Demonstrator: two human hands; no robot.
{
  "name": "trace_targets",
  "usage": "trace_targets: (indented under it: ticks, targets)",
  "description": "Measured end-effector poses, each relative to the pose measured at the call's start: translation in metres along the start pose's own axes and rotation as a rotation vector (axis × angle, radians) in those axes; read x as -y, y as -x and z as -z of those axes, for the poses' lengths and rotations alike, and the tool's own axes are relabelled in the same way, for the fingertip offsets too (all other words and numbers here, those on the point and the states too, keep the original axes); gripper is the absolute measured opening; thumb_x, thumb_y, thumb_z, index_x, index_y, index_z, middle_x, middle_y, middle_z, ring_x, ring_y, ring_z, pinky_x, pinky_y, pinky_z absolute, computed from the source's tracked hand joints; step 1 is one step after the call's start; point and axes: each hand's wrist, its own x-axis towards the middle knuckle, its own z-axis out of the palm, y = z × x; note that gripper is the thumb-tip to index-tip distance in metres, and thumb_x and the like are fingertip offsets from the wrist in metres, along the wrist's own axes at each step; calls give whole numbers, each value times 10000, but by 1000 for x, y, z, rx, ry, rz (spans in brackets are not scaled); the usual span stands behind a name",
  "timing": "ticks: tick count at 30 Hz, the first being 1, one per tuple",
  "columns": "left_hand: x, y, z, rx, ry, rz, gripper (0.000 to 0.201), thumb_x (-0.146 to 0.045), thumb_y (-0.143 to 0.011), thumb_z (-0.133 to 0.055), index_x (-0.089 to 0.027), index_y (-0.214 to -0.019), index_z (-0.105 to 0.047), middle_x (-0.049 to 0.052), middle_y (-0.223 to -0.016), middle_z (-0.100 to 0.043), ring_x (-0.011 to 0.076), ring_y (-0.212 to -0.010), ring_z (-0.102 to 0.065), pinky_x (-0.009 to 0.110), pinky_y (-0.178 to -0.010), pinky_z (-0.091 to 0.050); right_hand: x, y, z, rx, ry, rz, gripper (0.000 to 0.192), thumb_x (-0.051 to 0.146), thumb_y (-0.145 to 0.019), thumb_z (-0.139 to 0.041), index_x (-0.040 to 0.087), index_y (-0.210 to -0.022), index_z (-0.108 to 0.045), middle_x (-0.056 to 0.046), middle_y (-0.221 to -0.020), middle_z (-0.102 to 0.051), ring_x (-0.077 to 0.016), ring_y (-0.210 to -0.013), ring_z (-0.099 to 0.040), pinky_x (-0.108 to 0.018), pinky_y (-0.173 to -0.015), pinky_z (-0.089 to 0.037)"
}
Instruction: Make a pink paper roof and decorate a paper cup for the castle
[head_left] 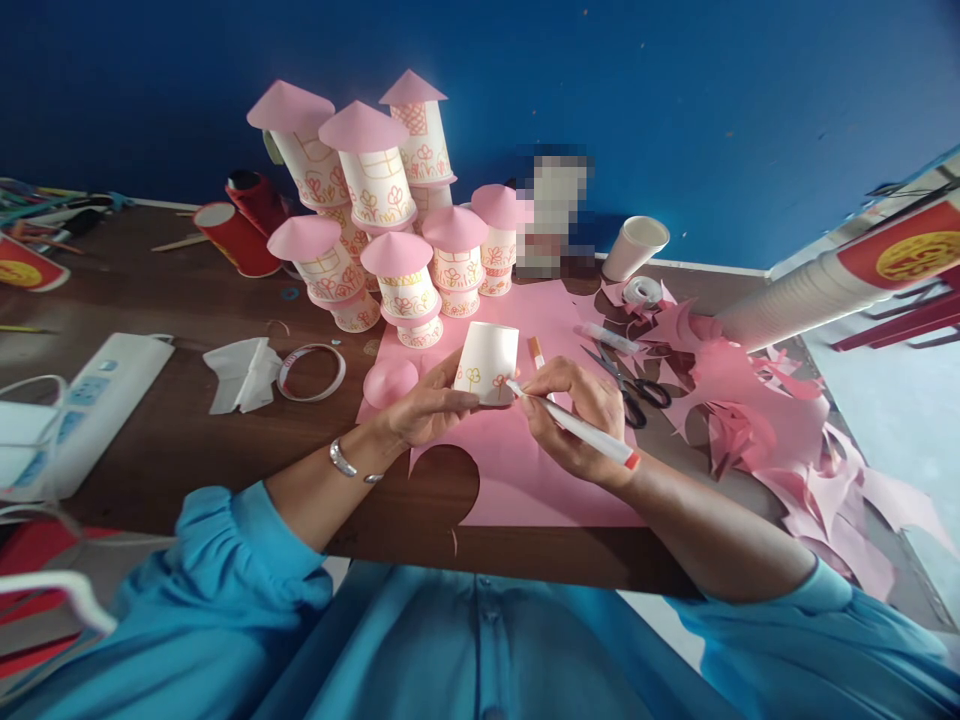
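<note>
While crowded on every side by craft clutter, an upturned paper cup on the pink paper sheet, pinned at its near rim by the curled fingers of the left hand. Right hand just beside it, fingers pinched narrow around a white marker, tip touching the cup's wall next to small drawn flowers. Directly behind, close to the cup: a stacked cluster of decorated cup towers with pink cone roofs, walling off the far side up to the blue wall. Left of the cup, a pink dome-shaped cutout, a tape ring and crumpled white paper; farther left, a white power strip. To the right, near the marker hand, scissors, another pen, a small tape roll, a cup lying on its side, heaped pink scraps and a long sleeve of stacked cups. Open room only toward the table's near edge, across the bare pink sheet with its round cut-out hole.
</note>
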Motion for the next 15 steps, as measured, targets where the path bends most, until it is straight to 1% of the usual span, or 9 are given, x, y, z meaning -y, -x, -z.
trace_targets:
  ticks: [5, 10, 15]
  targets:
    - [1, 0, 0, -16, -6, -8, 563, -230, -738, -865, -212, -1270, -682, 59, -1034, -789, 261, -1001, -750, 399, -961, -561, 1, 0, -1, -3, -5, -10, 174, 89, -882, -635, 242, -953, -595, -9, -799, -722, -155, -685, -720, -249, -603, -539]
    - [-1, -1, -2, -8, -4, -22, 377, -213, -738, -859, -184, -1087, -719, 35, -935, -778, 223, -916, -749, 357, -912, -576, 1, 0, -1, -4, -7, 0, 172, 94, -882, -639, 246, -950, -598, -10, -802, -731, -160, -699, -727, -251, -612, -548]
    - [1, -1, 0, 19, 14, -29, 357, -223, -755, -858, -188, -1078, -710, 41, -959, -779, 232, -946, -752, 361, -922, -580, 2, -1, 0, -8, 9, 5, 157, 97, -895, -638, 242, -935, -594, -9, -783, -721, -146, -669, -707, -246, -601, -546]
